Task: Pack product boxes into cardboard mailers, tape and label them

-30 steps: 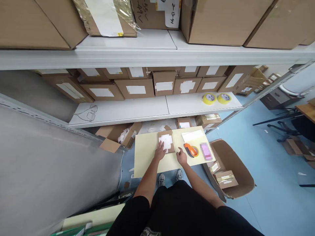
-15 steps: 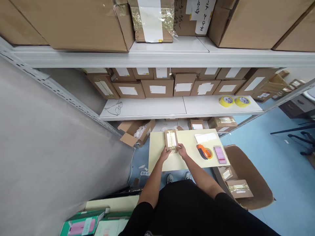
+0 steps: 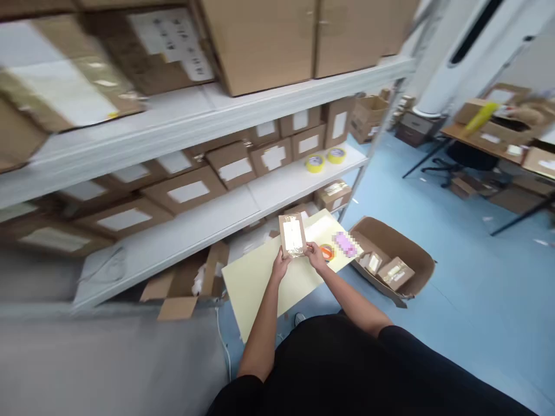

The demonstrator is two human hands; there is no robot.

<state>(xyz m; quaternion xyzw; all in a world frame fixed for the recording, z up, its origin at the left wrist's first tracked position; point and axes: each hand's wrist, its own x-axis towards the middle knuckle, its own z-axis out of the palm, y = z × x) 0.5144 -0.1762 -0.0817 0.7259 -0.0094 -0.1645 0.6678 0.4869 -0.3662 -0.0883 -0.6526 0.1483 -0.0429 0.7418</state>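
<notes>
A small cardboard box (image 3: 292,236) with a white label under clear tape is held up above the pale yellow board (image 3: 255,283). My left hand (image 3: 280,264) grips its lower left corner, and my right hand (image 3: 315,256) closes on the lower right corner. Just beyond my right hand, a roll of tape (image 3: 327,252) with an orange part lies on the board, partly hidden by the hand and box. To its right is a pink item (image 3: 346,244), blurred out by pixels.
Right of the board, a large open carton (image 3: 416,254) on the blue floor holds small taped boxes. Shelves of labelled boxes (image 3: 188,190) stand ahead, with two yellow tape rolls (image 3: 314,163) on the middle shelf. An open carton (image 3: 180,289) sits at lower left.
My view has swung to the right, bringing in more of the floor and desks. Both hands have lifted the small box off the board and moved with it toward the right.
</notes>
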